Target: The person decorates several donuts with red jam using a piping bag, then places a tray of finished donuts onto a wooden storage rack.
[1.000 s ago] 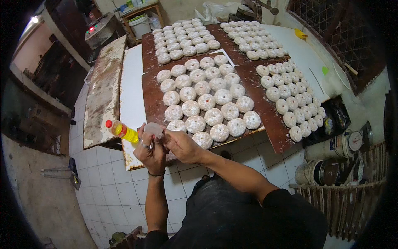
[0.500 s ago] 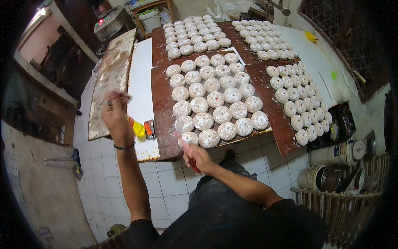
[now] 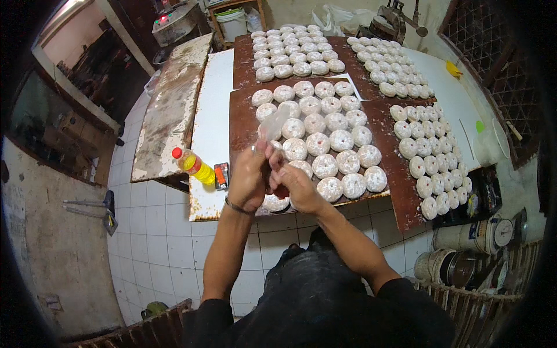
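Note:
My left hand (image 3: 246, 180) and my right hand (image 3: 299, 188) are together over the front of the middle brown board (image 3: 243, 127), both closed on a translucent plastic bag (image 3: 272, 122) with something red low down in it. The bag's pale upper part sticks up above my fingers. Beneath and beyond it lie rows of white-dusted dough rings (image 3: 339, 139), some with a reddish centre. Left of my hands, on a white, rust-edged tabletop (image 3: 212, 98), a red-capped bottle of yellow liquid (image 3: 200, 170) stands beside a small orange-and-black box (image 3: 221, 176).
More laden boards (image 3: 391, 203) lie behind and right. A worn plank table (image 3: 165, 116) is at left, a steel machine (image 3: 177, 29) behind it. Buckets (image 3: 464, 238), a scale (image 3: 502, 231) and wooden racks (image 3: 464, 301) stand at lower right. My legs are over tiled floor (image 3: 145, 243).
My hands parted half a second ago, the left going out to the left; now it has returned to meet my right hand on the bag, which has risen slightly.

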### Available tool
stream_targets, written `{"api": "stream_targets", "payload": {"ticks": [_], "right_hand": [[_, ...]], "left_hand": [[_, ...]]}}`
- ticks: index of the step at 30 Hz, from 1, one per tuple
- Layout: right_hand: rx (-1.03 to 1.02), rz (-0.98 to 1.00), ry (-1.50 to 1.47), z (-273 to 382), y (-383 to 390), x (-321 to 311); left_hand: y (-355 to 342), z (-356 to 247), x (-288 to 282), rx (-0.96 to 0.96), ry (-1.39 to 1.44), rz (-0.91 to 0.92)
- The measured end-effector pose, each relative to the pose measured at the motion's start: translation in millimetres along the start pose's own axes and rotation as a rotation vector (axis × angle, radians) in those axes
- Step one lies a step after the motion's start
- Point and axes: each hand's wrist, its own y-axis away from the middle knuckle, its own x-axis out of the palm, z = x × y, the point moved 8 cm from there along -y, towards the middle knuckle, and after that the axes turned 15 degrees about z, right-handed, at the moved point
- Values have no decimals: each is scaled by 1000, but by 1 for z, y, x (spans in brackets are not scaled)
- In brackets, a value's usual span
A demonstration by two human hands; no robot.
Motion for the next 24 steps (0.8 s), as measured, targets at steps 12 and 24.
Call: {"api": "stream_targets", "payload": {"ticks": [12, 24], "right_hand": [[95, -14, 16, 9, 17, -1], [491, 142, 228, -7, 27, -56]], "left_hand": [[-64, -32, -13, -17, 281, 193], [-110, -12, 130, 66, -1398, 491]]}}
